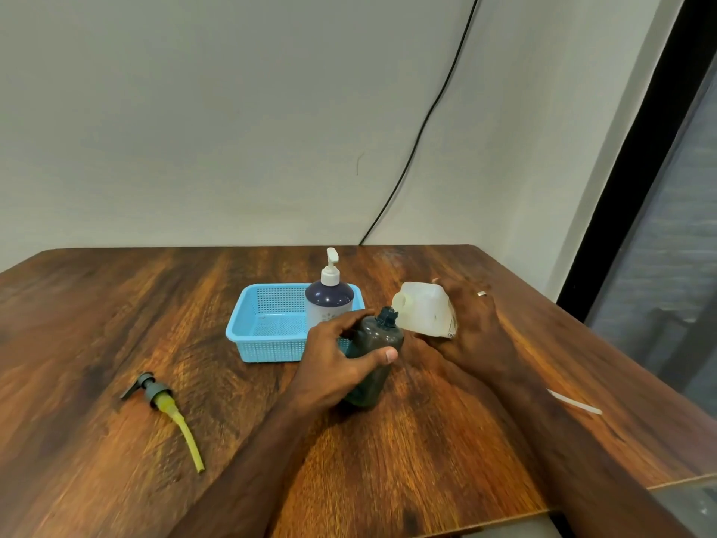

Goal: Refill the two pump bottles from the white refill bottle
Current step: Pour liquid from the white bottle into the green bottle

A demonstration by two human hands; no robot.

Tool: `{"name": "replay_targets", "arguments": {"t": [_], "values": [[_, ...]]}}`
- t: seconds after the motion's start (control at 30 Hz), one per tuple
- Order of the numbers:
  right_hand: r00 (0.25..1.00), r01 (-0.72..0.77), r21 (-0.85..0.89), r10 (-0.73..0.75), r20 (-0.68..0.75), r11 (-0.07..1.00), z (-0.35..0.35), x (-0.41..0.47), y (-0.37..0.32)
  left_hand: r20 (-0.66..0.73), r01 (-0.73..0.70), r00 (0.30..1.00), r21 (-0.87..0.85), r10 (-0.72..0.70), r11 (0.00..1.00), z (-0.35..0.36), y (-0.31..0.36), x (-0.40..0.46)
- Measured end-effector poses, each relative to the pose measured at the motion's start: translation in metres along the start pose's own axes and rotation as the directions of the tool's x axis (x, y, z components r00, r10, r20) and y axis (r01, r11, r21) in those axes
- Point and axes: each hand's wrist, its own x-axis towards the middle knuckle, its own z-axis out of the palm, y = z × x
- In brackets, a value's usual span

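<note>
I judge the job to be somewhere in its first half; the dark pump bottle (371,357) stands on the table (116,304) with its pump head (163,409) off and lying well to the left, tube pointing toward me; the white refill bottle (425,314) is tipped with its spout right at the dark bottle's open neck, so the first pour seems to be in hand, though I cannot see any liquid moving; the second pump bottle (329,300), with a white pump on top, stands in the far right corner of the blue basket (267,324), and I cannot tell whether it has been filled or awaits its turn; after that the dark bottle's pump has to go back on.

My left hand (341,361) has its grip curled round the dark bottle's shoulder, thumb across the front, steadying it upright; my right hand (471,324) has its grip clamped on the refill bottle from behind and below, holding it tilted leftward; the two bottles meet between my hands, just in front of the basket.

A thin white stick (574,401) lies near the table's right edge.
</note>
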Motion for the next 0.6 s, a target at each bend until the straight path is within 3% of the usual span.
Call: {"name": "replay_targets", "arguments": {"t": [0.6], "values": [[0.98, 0.196, -0.113, -0.198, -0.005, 0.974, -0.002, 0.013, 0.006, -0.01, 0.021, 1.0, -0.043, -0.021, 0.999, 0.0, 0.002, 0.001]]}}
